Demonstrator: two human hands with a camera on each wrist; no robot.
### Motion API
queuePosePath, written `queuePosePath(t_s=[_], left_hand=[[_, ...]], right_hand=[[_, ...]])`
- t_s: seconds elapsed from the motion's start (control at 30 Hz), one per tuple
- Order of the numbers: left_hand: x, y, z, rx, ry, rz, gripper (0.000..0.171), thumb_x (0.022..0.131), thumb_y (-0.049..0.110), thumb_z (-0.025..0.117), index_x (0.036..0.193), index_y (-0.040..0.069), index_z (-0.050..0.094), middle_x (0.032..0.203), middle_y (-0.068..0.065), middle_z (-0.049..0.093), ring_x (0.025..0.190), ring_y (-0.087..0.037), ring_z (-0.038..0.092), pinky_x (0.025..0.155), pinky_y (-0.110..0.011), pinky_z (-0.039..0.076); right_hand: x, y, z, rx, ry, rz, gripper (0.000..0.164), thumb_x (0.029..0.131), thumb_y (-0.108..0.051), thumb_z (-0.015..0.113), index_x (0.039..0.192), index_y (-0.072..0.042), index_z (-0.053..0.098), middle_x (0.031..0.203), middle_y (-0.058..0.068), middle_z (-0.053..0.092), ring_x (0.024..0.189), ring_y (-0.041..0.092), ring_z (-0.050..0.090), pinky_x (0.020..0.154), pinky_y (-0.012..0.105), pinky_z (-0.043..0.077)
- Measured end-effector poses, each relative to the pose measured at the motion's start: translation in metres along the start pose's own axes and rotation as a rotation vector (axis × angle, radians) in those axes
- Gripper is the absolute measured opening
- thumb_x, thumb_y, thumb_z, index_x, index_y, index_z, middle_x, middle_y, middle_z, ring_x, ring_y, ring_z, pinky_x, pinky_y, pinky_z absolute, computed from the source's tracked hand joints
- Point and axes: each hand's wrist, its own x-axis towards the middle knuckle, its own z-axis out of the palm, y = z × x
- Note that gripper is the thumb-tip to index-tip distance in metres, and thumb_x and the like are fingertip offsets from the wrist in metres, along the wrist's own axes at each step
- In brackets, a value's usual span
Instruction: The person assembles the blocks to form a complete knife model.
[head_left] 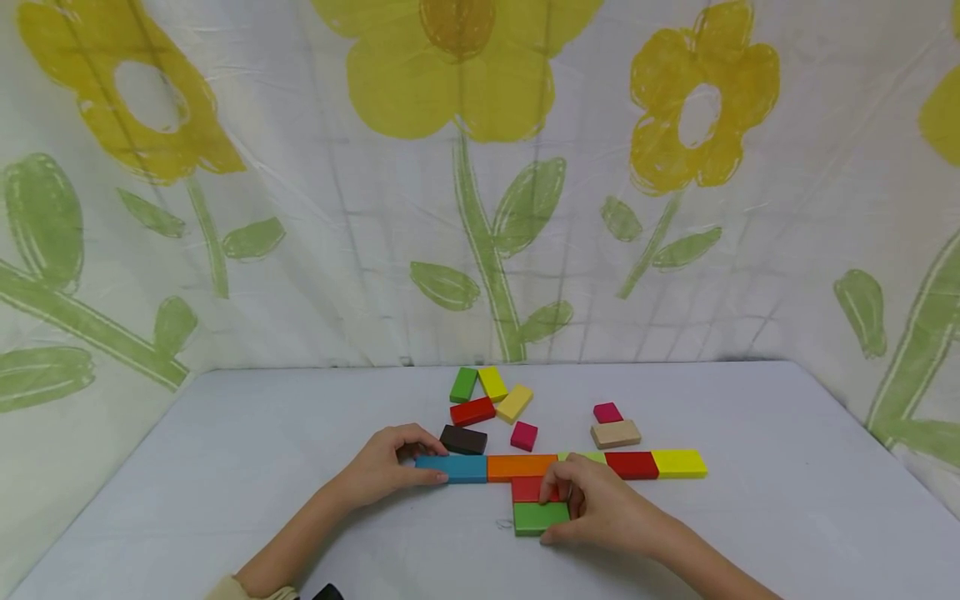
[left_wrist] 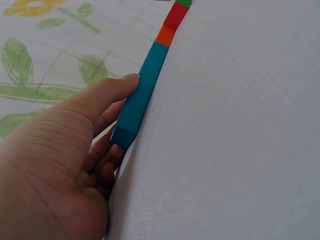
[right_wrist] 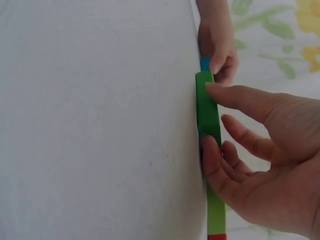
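Note:
A row of flat wooden blocks runs across the table: a blue block [head_left: 467,470], an orange block [head_left: 522,465], a light green block [head_left: 585,457], a dark red block [head_left: 632,465] and a yellow block [head_left: 679,463]. My left hand [head_left: 384,468] pinches the blue block at its left end, thumb along the near side and fingers behind. Below the row, a red block [head_left: 527,489] lies against the orange one, and a green block [head_left: 536,519] sits in front of that. My right hand [head_left: 600,505] holds the green block, thumb on its near face [right_wrist: 207,107], fingers at its right end.
Behind the row lie a dark brown block [head_left: 463,439], a red block [head_left: 472,411], a tan block [head_left: 617,433], pink pieces [head_left: 524,436] and several other loose blocks. A flower-printed curtain [head_left: 315,250] hangs behind the white table [head_left: 225,467].

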Motion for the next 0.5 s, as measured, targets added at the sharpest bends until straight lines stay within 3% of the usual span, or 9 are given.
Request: queuePosePath(t_s=[0.1, 0.2, 0.43, 0.5], left_hand=[[0.000, 0.001, 0.000, 0.003, 0.002, -0.002, 0.023, 0.089, 0.017, 0.085, 0.109, 0.009, 0.079, 0.103, -0.006, 0.072, 0.091, -0.018, 0.058, 0.076, -0.021, 0.047], [0.001, 0.001, 0.000, 0.004, 0.002, -0.001, 0.023, 0.089, 0.018, 0.085, 0.109, 0.009, 0.079, 0.103, -0.005, 0.072, 0.092, -0.018, 0.058, 0.076, -0.021, 0.046], [0.001, -0.002, 0.001, -0.001, 0.002, 0.007, 0.022, 0.089, 0.017, 0.085, 0.109, 0.009, 0.079, 0.102, -0.005, 0.072, 0.091, -0.018, 0.058, 0.076, -0.022, 0.047], [0.001, -0.003, 0.001, -0.003, 0.003, 0.008, 0.022, 0.089, 0.017, 0.085, 0.109, 0.009, 0.079, 0.102, -0.005, 0.072, 0.091, -0.018, 0.058, 0.076, -0.022, 0.047]], right_hand=[[-0.003, -0.011, -0.003, 0.012, -0.004, 0.046, 0.034, 0.084, -0.024, 0.091, 0.107, -0.015, 0.067, 0.095, 0.001, 0.059, 0.082, 0.017, 0.060, 0.070, 0.022, 0.054], [-0.001, -0.006, -0.005, 0.026, 0.000, 0.064, 0.033, 0.084, -0.025, 0.091, 0.107, -0.017, 0.069, 0.096, 0.002, 0.062, 0.081, 0.019, 0.061, 0.069, 0.023, 0.055], [0.020, 0.052, -0.010, 0.035, -0.004, 0.030, 0.038, 0.081, -0.046, 0.091, 0.109, -0.029, 0.071, 0.105, -0.004, 0.070, 0.079, 0.018, 0.067, 0.070, 0.028, 0.059], [0.021, 0.045, -0.014, 0.024, 0.001, 0.008, 0.037, 0.083, -0.044, 0.090, 0.110, -0.026, 0.071, 0.106, -0.004, 0.070, 0.079, 0.017, 0.067, 0.071, 0.029, 0.060]])
